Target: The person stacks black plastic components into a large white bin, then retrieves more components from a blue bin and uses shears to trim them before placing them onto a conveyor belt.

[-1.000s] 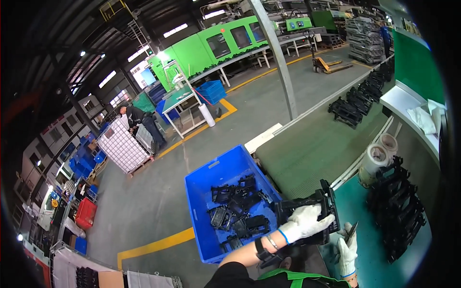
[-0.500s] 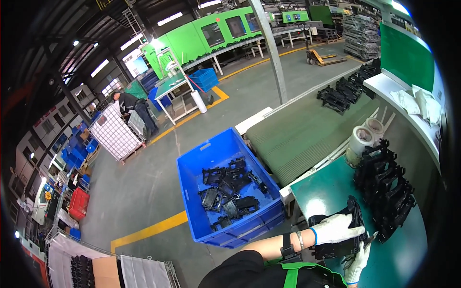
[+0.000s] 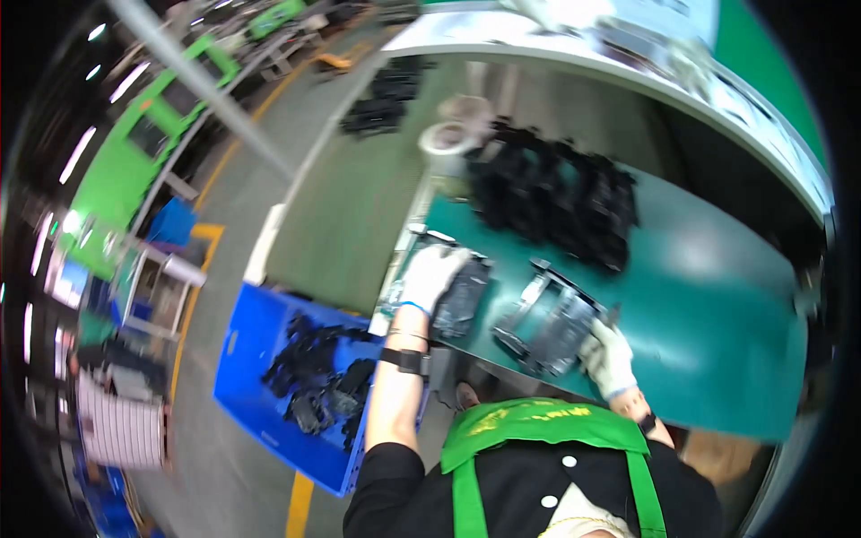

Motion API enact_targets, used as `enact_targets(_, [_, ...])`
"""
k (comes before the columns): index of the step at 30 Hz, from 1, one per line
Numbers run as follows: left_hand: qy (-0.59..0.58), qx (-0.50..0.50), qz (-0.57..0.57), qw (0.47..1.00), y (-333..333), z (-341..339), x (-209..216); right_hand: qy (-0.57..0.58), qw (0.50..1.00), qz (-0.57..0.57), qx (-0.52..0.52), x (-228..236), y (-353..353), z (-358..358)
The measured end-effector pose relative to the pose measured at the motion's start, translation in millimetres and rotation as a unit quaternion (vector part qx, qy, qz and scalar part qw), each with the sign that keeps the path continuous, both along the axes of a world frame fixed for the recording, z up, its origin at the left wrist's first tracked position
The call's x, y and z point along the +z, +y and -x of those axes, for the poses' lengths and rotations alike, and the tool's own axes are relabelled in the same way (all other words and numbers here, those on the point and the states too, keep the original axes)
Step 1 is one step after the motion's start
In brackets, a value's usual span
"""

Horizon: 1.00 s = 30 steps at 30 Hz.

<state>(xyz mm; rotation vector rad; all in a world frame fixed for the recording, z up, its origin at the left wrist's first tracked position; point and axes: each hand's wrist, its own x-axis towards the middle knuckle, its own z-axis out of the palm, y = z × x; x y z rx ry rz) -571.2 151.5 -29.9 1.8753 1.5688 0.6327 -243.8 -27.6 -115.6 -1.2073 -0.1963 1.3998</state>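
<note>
My left hand [image 3: 432, 276], in a white glove, grips a black plastic part [image 3: 465, 300] by its upper left edge, at the left end of the green tabletop [image 3: 708, 309]. To its right, a second black plastic part [image 3: 565, 332], with an open frame on one side, lies on the table. My gloved right hand [image 3: 608, 359] is at that part's right edge with its fingers curled. A thin dark tip pokes out above those fingers; motion blur hides what it belongs to.
A row of black parts [image 3: 556, 197] stands at the table's back, beside white rolls [image 3: 447, 143]. Left are a conveyor belt [image 3: 345, 197] with more parts, and a blue crate [image 3: 260, 430] holding several. A white shelf [image 3: 628, 67] curves overhead. A metal post [image 3: 206, 85] rises beyond.
My view has swung right and down to the table. My hands, close together at one part before, are now apart, the left at one part and the right beside another.
</note>
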Motion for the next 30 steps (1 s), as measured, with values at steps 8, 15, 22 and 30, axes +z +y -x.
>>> enact_targets(8, [0.117,-0.015,0.006,0.993,33,-26,-33,0.038,0.999,-0.008,-0.004,4,-26,4])
enact_targets(15, [0.162,-0.045,-0.103,0.980,-47,-82,10,0.033,0.999,0.015,0.040,28,-73,-4])
enact_targets(22, [0.241,-0.153,-0.020,0.958,-70,-117,-39,-0.238,0.928,-0.028,0.285,53,-77,-17])
enact_targets(30, [0.287,-0.287,-0.286,0.868,-67,-96,7,-0.761,0.489,-0.146,0.400,152,8,-71])
